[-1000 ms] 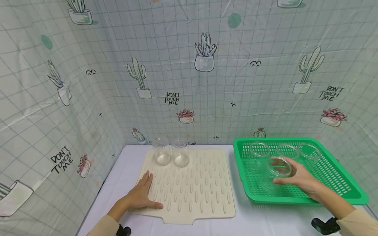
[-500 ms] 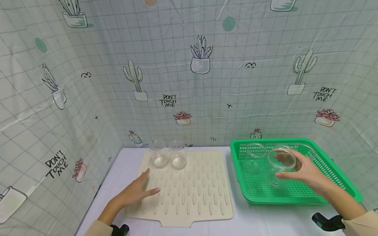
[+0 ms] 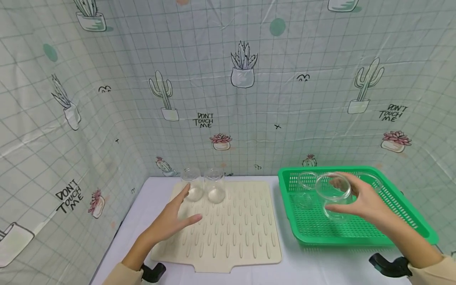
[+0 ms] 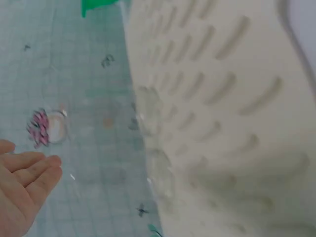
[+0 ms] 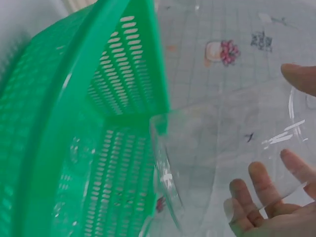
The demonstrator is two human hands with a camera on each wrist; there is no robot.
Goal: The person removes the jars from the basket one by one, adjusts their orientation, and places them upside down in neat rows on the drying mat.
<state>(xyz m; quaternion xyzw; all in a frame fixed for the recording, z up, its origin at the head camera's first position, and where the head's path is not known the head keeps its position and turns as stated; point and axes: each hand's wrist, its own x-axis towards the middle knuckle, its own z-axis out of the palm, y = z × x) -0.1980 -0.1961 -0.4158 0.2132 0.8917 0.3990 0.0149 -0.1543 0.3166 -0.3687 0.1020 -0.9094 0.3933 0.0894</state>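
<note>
My right hand [image 3: 361, 198] grips a clear, wide-mouthed jar [image 3: 329, 194] around its side, thumb on the near side and fingers behind. In the head view the jar is over the green basket [image 3: 303, 239]; in the right wrist view the see-through wall of the same jar [image 5: 202, 143] overlaps the basket's rim. My left hand [image 3: 171, 223] hovers over the left part of a cream ridged mat [image 3: 246, 237], fingers extended, thumb apart, holding nothing. Two similar clear jars [image 3: 215, 188] stand side by side at the mat's back left, the left one partly behind my left fingertips.
More clear jars [image 3: 306, 194] stand along the back of the basket, some partly hidden by my right hand. A white cloth [image 3: 292, 265] covers the table. A patterned curtain [image 3: 249, 107] hangs right behind the mat and basket.
The right hand has raised the jar from among the others in the basket and brought it slightly left. My left hand has lifted off the mat and moved forward.
</note>
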